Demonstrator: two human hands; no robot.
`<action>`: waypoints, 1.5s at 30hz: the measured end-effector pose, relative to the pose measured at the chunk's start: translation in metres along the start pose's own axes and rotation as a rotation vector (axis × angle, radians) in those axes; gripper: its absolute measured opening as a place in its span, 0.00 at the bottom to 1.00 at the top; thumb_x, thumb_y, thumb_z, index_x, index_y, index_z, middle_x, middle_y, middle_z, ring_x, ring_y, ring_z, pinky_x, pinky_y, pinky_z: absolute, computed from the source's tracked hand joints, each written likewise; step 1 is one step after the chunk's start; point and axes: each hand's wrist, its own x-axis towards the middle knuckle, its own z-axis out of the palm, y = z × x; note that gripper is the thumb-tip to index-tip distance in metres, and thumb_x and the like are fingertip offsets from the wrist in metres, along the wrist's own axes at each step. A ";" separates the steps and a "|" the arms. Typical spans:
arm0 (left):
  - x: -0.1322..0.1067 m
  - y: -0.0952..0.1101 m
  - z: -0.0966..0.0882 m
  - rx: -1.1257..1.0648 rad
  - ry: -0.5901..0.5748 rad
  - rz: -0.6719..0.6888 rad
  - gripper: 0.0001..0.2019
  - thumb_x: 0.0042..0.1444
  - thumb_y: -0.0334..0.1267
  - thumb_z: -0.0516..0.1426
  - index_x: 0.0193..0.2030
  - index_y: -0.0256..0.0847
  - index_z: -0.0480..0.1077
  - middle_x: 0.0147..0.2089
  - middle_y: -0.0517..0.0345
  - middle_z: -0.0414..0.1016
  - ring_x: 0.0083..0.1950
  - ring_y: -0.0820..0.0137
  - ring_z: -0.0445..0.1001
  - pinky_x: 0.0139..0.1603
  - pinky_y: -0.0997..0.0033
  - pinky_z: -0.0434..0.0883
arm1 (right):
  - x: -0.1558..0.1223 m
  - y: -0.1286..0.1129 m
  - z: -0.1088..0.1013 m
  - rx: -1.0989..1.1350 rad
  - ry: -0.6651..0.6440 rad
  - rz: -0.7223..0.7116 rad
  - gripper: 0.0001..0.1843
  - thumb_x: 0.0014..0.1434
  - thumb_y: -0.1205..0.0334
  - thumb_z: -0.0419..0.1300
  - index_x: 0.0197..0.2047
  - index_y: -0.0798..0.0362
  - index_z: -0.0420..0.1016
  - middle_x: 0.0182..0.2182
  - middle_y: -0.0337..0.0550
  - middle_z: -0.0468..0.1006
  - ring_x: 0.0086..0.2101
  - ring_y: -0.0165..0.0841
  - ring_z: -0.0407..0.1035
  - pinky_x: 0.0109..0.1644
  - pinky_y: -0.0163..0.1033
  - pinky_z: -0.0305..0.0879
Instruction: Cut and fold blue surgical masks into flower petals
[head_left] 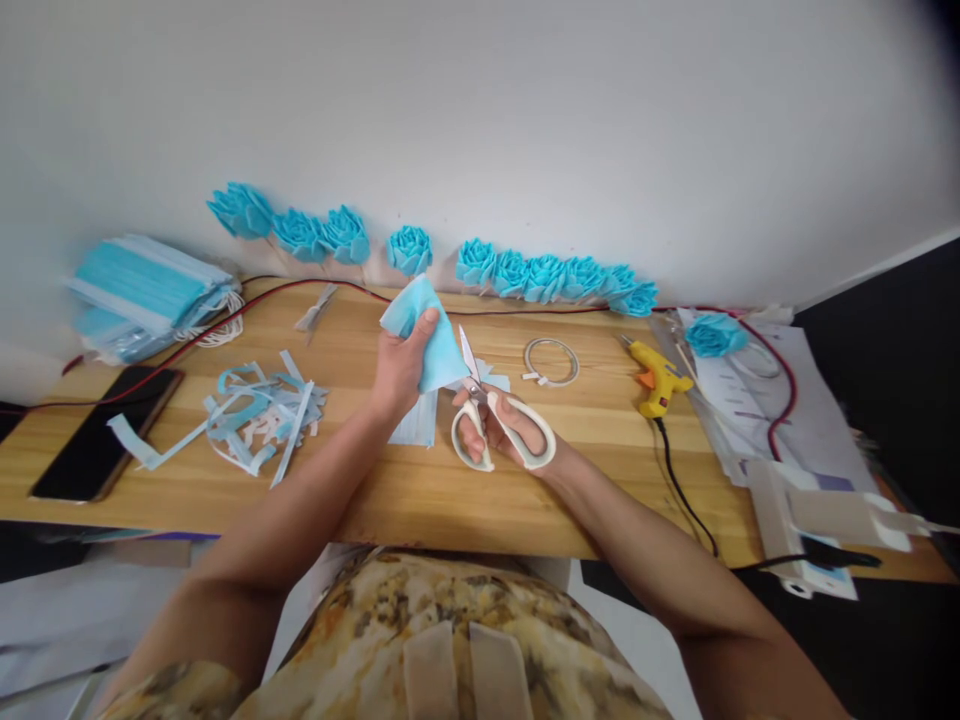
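Note:
My left hand [403, 365] pinches a folded piece of blue mask fabric [444, 352], thumb on its front face. Close to its right edge, my right hand [510, 425] grips white-handled scissors [531, 440] through the loops, blades pointing up and slightly parted. Whether the blades touch the fabric I cannot tell. Beneath the hands, a pale blue fabric piece [415, 422] lies on the wooden table [465, 515], with more small pieces partly hidden behind the scissors.
Several blue fabric flowers [409, 250] line the wall. On the left are stacked masks [146, 290], a phone [109, 432] and cut strips [259, 415]. To the right lie a wire coil [551, 362], a yellow glue gun [656, 375], another flower [715, 335] and a power strip [795, 525].

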 end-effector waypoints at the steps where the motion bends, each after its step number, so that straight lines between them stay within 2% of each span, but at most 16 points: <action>1: 0.000 -0.001 0.000 0.002 0.000 -0.004 0.25 0.45 0.53 0.69 0.43 0.39 0.74 0.37 0.57 0.77 0.35 0.69 0.76 0.36 0.71 0.74 | 0.000 0.000 0.001 0.008 0.006 -0.002 0.28 0.64 0.36 0.55 0.51 0.53 0.67 0.25 0.37 0.70 0.23 0.31 0.67 0.25 0.36 0.63; 7: -0.003 -0.005 0.001 0.038 0.001 -0.022 0.24 0.44 0.54 0.69 0.41 0.39 0.74 0.34 0.57 0.76 0.31 0.70 0.73 0.32 0.72 0.72 | 0.001 -0.003 0.002 0.007 0.029 -0.012 0.26 0.64 0.36 0.55 0.49 0.52 0.67 0.24 0.37 0.69 0.23 0.32 0.67 0.24 0.36 0.62; 15: -0.002 -0.006 0.003 0.014 0.053 -0.047 0.26 0.42 0.54 0.70 0.44 0.40 0.74 0.36 0.57 0.78 0.34 0.68 0.75 0.37 0.70 0.74 | 0.001 -0.001 0.003 -0.017 0.083 -0.085 0.26 0.63 0.37 0.58 0.49 0.52 0.70 0.25 0.36 0.70 0.20 0.27 0.64 0.22 0.33 0.60; 20: -0.002 -0.005 0.004 -0.007 0.059 -0.033 0.24 0.43 0.53 0.70 0.43 0.40 0.74 0.40 0.55 0.79 0.39 0.67 0.77 0.44 0.67 0.75 | -0.001 0.000 0.003 -0.035 0.124 -0.086 0.26 0.63 0.38 0.58 0.49 0.54 0.72 0.23 0.34 0.69 0.19 0.26 0.62 0.20 0.32 0.60; 23: -0.003 -0.005 0.004 0.009 0.069 -0.019 0.23 0.44 0.53 0.69 0.42 0.40 0.74 0.41 0.54 0.80 0.42 0.65 0.78 0.44 0.67 0.75 | -0.001 0.000 0.006 -0.037 0.146 -0.102 0.26 0.63 0.39 0.59 0.49 0.54 0.72 0.22 0.34 0.68 0.18 0.25 0.61 0.18 0.30 0.58; 33: -0.003 -0.004 0.004 0.021 0.085 -0.004 0.23 0.44 0.54 0.69 0.40 0.40 0.74 0.37 0.56 0.79 0.38 0.66 0.77 0.39 0.69 0.74 | -0.001 0.002 0.008 -0.067 0.211 -0.085 0.27 0.63 0.39 0.59 0.49 0.56 0.72 0.19 0.32 0.66 0.16 0.24 0.56 0.17 0.31 0.51; 45: -0.003 -0.002 0.004 0.009 0.084 0.001 0.25 0.43 0.55 0.69 0.40 0.38 0.73 0.34 0.58 0.76 0.33 0.70 0.74 0.35 0.71 0.72 | -0.001 0.001 0.008 -0.058 0.210 -0.067 0.27 0.62 0.40 0.61 0.51 0.57 0.72 0.18 0.31 0.65 0.14 0.23 0.55 0.16 0.30 0.50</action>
